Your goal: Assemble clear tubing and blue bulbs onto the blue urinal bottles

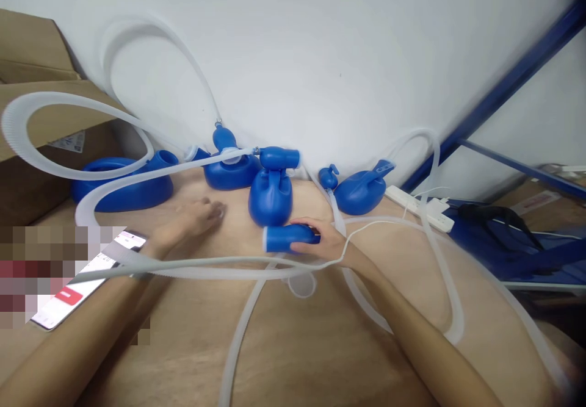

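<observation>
Gripping smooth blue cylinder (284, 239), right hand (323, 240), left hand (195, 219) blurred, hold unclear, looped ribbed hose (15, 127)

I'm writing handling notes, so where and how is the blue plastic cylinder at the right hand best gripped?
Probably around the right end of the blue plastic cylinder, from the right, thumb near side, fingers far side, as the right hand has it. It lies sideways, its pale-rimmed end pointing left, and a rounded blue plastic bottle sits close behind it, crowding the far side.

The bottles (270, 204) look smooth plastic — faintly glossy — the hose (15, 126) ribbed plastic, the tabletop (311, 352) (wood-grained) smooth.
</observation>
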The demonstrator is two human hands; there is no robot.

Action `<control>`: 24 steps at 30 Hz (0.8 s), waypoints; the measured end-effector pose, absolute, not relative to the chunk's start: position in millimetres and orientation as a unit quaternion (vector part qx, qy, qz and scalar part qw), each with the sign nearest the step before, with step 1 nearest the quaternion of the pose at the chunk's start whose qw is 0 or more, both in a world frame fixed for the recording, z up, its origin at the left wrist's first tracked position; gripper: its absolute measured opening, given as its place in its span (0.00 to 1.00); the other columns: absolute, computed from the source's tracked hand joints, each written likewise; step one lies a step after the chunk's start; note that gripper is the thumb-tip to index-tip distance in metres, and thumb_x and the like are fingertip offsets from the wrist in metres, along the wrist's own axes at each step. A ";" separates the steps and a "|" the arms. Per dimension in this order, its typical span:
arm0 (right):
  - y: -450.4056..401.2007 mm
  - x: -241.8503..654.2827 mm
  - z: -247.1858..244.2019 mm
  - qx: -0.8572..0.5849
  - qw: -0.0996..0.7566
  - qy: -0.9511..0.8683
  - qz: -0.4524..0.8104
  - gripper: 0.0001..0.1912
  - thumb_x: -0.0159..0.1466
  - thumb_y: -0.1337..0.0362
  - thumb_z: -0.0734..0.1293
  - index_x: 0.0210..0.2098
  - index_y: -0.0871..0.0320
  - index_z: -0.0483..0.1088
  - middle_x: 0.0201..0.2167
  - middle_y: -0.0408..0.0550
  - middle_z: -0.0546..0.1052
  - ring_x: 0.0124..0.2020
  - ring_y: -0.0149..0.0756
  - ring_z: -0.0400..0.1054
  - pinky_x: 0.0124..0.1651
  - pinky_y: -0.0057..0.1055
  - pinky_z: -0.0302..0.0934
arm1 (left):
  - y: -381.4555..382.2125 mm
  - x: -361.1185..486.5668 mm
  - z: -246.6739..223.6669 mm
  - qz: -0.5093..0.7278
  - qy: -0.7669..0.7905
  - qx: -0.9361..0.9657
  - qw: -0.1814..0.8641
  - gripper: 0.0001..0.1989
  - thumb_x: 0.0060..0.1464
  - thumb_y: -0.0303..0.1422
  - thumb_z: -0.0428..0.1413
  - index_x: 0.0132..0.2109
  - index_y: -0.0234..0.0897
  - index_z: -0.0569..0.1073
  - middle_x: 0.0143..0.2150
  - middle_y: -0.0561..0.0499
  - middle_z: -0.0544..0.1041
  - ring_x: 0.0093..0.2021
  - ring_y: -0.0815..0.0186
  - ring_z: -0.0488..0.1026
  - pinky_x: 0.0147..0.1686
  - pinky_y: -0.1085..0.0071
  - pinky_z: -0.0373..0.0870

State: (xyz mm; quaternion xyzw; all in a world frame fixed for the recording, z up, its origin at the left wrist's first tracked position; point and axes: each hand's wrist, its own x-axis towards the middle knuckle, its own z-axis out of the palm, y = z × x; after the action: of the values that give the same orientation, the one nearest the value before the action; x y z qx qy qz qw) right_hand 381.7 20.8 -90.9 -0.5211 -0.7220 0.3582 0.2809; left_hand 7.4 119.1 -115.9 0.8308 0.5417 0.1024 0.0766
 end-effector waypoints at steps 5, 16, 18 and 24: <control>24.9 386.1 -101.9 -0.505 0.266 -0.761 0.309 0.33 0.60 0.49 0.79 0.62 0.52 0.75 0.63 0.54 0.78 0.66 0.53 0.71 0.71 0.53 0.61 | 119.4 0.4 -82.6 0.127 0.627 0.768 0.005 0.33 0.72 0.54 0.40 0.71 0.42 0.69 0.60 0.32 0.74 0.47 0.43 0.80 0.43 0.51 0.76; 4.1 408.9 -40.3 -0.450 0.030 -0.832 0.324 0.32 0.59 0.56 0.78 0.62 0.53 0.72 0.62 0.53 0.76 0.62 0.50 0.72 0.66 0.44 0.65 | 139.0 -49.5 -52.4 0.238 0.676 0.688 -0.117 0.36 0.72 0.39 0.40 0.77 0.17 0.53 0.69 0.18 0.60 0.67 0.33 0.66 0.65 0.40 0.65; 0.7 411.2 -32.6 -0.448 0.000 -0.830 0.332 0.32 0.57 0.57 0.78 0.59 0.54 0.73 0.60 0.52 0.76 0.61 0.50 0.72 0.65 0.42 0.65 | 147.9 -47.8 -55.0 0.237 0.672 0.694 -0.106 0.35 0.73 0.38 0.41 0.78 0.20 0.52 0.70 0.21 0.57 0.68 0.36 0.66 0.65 0.45 0.65; -3.0 421.2 -24.3 -0.497 -0.088 -0.799 0.328 0.34 0.53 0.57 0.79 0.57 0.55 0.73 0.55 0.50 0.79 0.53 0.48 0.76 0.55 0.39 0.69 | 167.8 -45.0 -59.3 0.196 0.660 0.721 -0.085 0.29 0.74 0.40 0.42 0.73 0.27 0.65 0.74 0.25 0.53 0.66 0.35 0.65 0.64 0.40 0.63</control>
State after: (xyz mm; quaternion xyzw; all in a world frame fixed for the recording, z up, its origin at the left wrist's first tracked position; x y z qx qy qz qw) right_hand 421.2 -3.0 -24.3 -0.4966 -0.7990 0.3276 -0.0880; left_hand -45.0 167.8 -59.3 0.7207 0.6595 0.1957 -0.0853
